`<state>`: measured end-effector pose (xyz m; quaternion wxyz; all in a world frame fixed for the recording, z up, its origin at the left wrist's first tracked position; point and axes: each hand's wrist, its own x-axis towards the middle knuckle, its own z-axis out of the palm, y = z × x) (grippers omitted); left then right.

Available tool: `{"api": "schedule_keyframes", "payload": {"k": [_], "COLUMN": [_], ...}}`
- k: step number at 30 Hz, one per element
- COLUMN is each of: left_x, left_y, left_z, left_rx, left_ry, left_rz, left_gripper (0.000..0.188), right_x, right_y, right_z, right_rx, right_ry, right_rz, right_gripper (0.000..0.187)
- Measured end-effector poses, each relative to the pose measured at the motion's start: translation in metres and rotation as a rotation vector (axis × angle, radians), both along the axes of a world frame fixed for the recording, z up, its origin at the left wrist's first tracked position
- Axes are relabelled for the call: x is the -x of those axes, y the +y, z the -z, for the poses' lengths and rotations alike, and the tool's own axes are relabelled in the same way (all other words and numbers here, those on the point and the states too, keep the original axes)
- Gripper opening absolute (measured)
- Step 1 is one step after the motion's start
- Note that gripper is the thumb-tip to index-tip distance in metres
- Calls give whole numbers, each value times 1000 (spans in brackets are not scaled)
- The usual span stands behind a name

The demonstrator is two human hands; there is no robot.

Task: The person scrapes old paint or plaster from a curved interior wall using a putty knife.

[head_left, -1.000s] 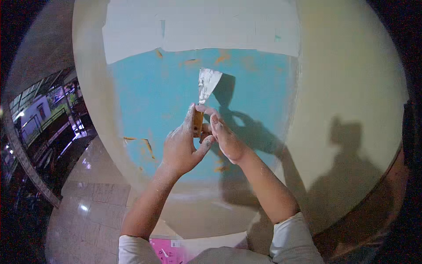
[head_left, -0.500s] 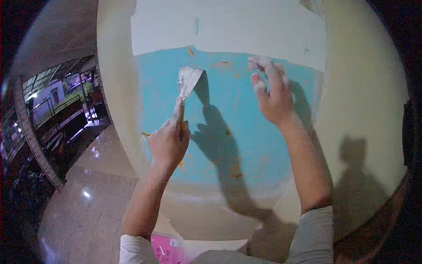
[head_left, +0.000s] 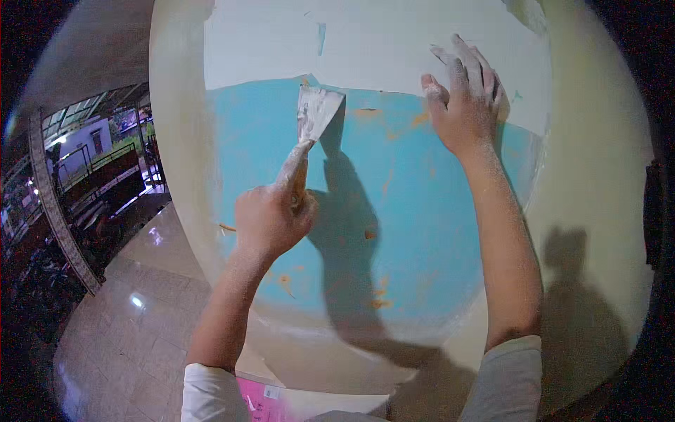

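Observation:
My left hand (head_left: 273,216) is wrapped round the handle of a putty knife (head_left: 318,111), index finger stretched along it toward the blade. White residue coats the blade, which points up close to the wall's torn white edge; whether it touches cannot be told. The lower wall area is bare turquoise (head_left: 415,232) with orange-brown specks, and above it lies a white layer (head_left: 394,49) with an uneven lower border. My right hand (head_left: 467,105), dusted white, has its fingers spread over that white layer, near the border; it holds nothing.
Cream wall (head_left: 590,162) surrounds the patch and curves off at both sides. To the left lies a glossy tiled floor (head_left: 133,323), with an opening to railings (head_left: 95,165) beyond. Below, near my body, is a pink printed sheet (head_left: 261,399). Arm shadows fall across the turquoise.
My right hand has moved up and right, from the turquoise onto the white layer, fingers spreading. The putty knife in my left hand has risen slightly and shifted right, closer to the border.

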<state>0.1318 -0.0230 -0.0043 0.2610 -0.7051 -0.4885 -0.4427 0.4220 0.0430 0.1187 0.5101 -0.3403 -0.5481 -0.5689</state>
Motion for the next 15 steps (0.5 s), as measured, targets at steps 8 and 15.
{"api": "schedule_keyframes", "payload": {"k": [8,15], "left_x": [6,6], "left_y": [9,-1], "left_z": [-13,-8], "left_rx": [13,25], "left_ry": [5,21], "left_rz": [65,55], "left_gripper": [80,82], "right_x": [-2,1], "right_y": [8,-4], "right_z": [-1,-2], "right_rx": [-9,30], "right_ry": [-17,21], "right_rz": [-57,-18], "right_gripper": [47,45]}}
